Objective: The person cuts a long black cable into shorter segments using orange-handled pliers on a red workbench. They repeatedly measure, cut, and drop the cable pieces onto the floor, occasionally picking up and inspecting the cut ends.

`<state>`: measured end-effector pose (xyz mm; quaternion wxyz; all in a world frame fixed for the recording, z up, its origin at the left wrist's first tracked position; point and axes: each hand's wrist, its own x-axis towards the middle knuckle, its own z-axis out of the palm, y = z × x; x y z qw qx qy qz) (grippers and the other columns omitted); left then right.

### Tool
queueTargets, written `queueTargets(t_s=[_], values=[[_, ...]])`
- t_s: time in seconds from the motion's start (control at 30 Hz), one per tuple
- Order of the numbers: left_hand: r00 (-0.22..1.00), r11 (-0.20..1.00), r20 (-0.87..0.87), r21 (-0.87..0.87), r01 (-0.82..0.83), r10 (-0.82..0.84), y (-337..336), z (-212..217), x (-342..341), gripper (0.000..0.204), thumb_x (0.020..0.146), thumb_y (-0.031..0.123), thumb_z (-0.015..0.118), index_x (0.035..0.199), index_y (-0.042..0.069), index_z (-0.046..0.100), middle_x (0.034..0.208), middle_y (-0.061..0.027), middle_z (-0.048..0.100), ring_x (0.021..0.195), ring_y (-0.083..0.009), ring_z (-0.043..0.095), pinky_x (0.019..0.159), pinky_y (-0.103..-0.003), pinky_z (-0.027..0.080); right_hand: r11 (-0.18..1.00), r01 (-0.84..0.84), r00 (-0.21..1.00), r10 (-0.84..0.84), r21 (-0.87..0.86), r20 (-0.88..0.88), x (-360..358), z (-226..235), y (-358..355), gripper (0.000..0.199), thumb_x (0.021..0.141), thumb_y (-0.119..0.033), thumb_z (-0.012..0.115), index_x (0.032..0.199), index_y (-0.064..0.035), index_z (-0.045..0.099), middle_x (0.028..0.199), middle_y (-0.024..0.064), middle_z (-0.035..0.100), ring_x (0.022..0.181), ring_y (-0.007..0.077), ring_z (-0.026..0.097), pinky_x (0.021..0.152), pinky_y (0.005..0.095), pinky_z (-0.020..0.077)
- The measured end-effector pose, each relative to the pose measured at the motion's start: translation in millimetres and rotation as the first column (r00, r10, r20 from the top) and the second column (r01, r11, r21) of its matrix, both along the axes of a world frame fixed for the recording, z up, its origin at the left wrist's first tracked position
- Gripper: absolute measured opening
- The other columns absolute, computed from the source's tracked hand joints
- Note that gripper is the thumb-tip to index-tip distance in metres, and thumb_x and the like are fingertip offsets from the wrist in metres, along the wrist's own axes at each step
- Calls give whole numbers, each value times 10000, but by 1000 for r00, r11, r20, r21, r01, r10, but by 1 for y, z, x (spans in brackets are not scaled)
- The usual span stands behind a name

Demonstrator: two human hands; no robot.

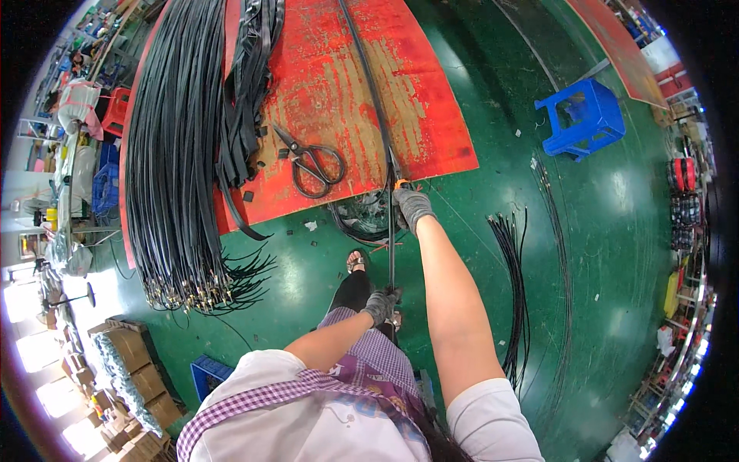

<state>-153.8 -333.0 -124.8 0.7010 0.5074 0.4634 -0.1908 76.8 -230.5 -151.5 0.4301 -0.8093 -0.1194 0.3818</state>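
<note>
A long black cable strand [373,88] runs down the red worktop and over its near edge toward my body. My right hand [413,206], in a grey glove, is closed at the strand just off that edge. A small orange piece [402,185] shows at its fingers; its kind is too small to tell. Close to my waist, my left hand [381,306], also gloved, grips the lower part of the strand. Black-handled scissors [309,163] lie on the worktop, left of the strand. Beside them rests a flat black sleeve bundle [250,100].
A thick bundle of black cables [173,154] covers the worktop's [443,131] left side, metal-tipped ends hanging over. More cables [512,285] lie on the green floor at right. A blue stool [581,119] stands at far right. Cardboard boxes [127,346] are at lower left.
</note>
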Motion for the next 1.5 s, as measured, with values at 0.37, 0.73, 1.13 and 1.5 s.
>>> queueTargets(t_s=[0.37, 0.73, 1.13, 1.5], values=[[877, 968, 452, 97, -232, 165, -31, -15, -3, 259, 763, 319, 513, 848, 76, 533, 662, -16, 511, 514, -134, 451, 444, -285, 407, 936, -290, 952, 303, -200, 40, -7, 52, 3, 320, 706, -345, 397, 798, -59, 509, 771, 154, 483, 707, 270, 456, 624, 356, 354], [931, 913, -43, -183, -364, 362, -20, 27, 12, 255, 767, 305, 517, 867, 71, 519, 653, -26, 486, 482, -131, 430, 428, -283, 408, 951, -241, 957, 266, -194, 115, -3, 34, 4, 342, 703, -375, 413, 807, -68, 521, 799, 140, 487, 736, 256, 453, 636, 342, 349], [957, 964, 151, -138, -227, 247, 51, 82, 35, 298, 775, 227, 514, 984, 18, 479, 826, -58, 517, 637, -143, 502, 559, -267, 456, 974, -155, 972, 120, -166, -201, -10, 42, 8, 355, 699, -383, 450, 820, -55, 507, 806, 143, 494, 728, 253, 454, 635, 332, 337], [854, 840, 413, 296, -455, 317, 124, 79, 53, 264, 791, 194, 509, 992, 26, 479, 793, -56, 534, 669, -130, 477, 609, -237, 403, 958, -201, 949, 137, -207, -284, -13, 87, 7, 413, 730, -386, 423, 915, -38, 545, 906, 155, 549, 841, 238, 516, 728, 328, 376]])
